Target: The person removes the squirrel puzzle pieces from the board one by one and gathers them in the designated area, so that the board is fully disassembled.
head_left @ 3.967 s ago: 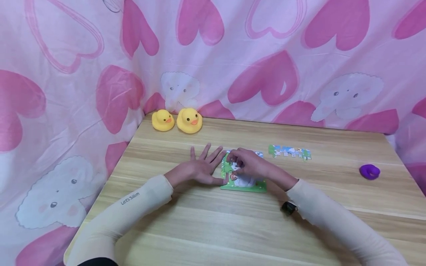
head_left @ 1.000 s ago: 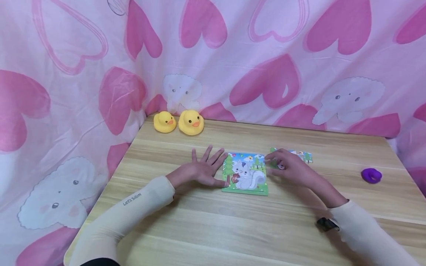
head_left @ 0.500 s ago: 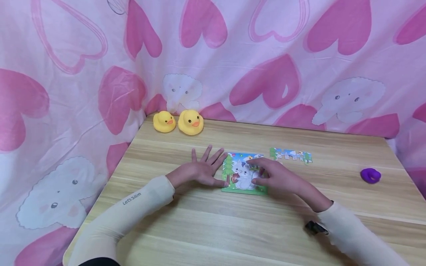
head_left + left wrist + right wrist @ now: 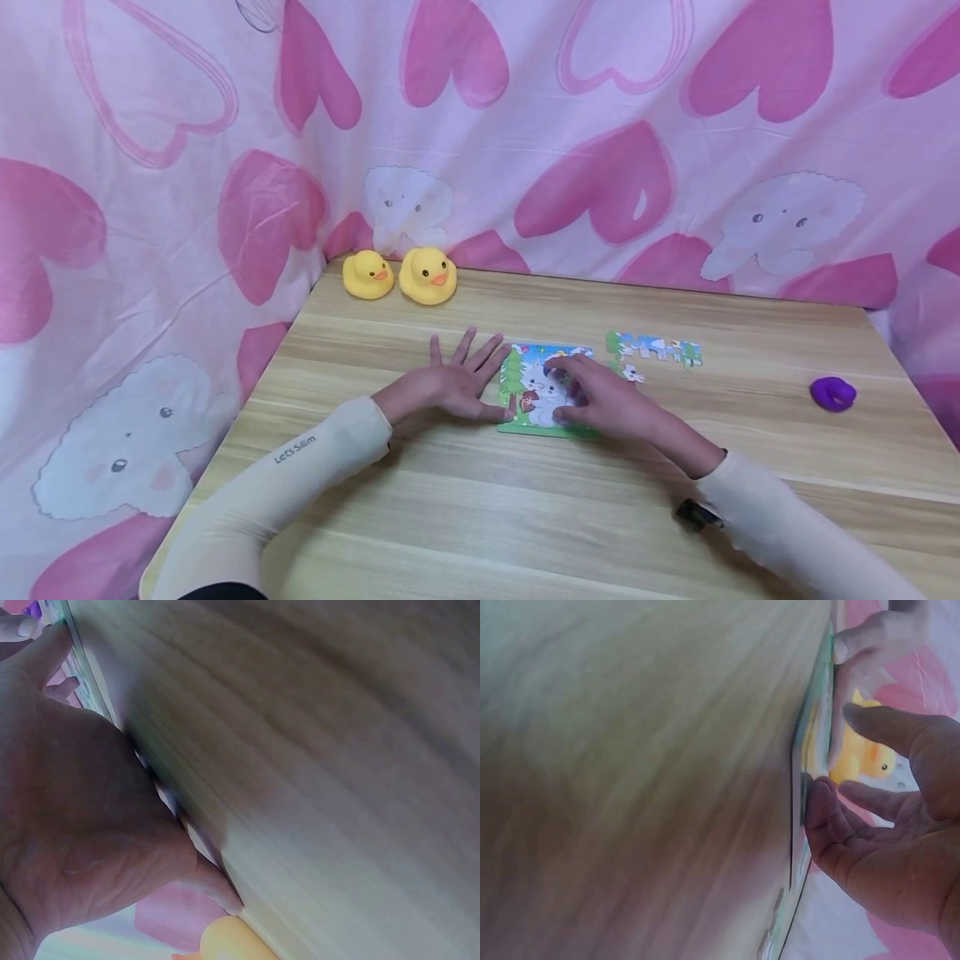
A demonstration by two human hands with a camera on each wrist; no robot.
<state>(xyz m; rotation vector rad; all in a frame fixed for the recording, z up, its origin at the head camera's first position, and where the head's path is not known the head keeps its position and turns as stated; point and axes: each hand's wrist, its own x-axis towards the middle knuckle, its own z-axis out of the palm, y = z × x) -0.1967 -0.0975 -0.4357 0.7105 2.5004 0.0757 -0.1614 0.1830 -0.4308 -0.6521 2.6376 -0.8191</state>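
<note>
A square jigsaw puzzle (image 4: 514,377) with a white squirrel holding an acorn lies on the wooden table, showing green trees and blue sky. My left hand (image 4: 453,385) is spread flat beside it, fingers straight, with its thumb and fingertips at the puzzle's left edge. Over the puzzle's right half is my right hand (image 4: 611,404), fingers bent and thumb apart, hiding that part of the picture. In the right wrist view, the lower fingers of the right hand (image 4: 900,840) rest at the puzzle (image 4: 817,720), and no piece shows between thumb and forefinger.
Joined loose puzzle pieces (image 4: 654,347) lie to the right of the puzzle, with another piece (image 4: 632,374) just below them. Two yellow rubber ducks (image 4: 427,277) stand at the back left. A purple rubber duck (image 4: 832,394) sits on the right. A heart-patterned curtain (image 4: 592,179) hangs behind the table.
A second ago my right hand was beside the puzzle's right edge, near the loose pieces. It has since moved left over the puzzle, uncovering those pieces. My left hand has stayed put.
</note>
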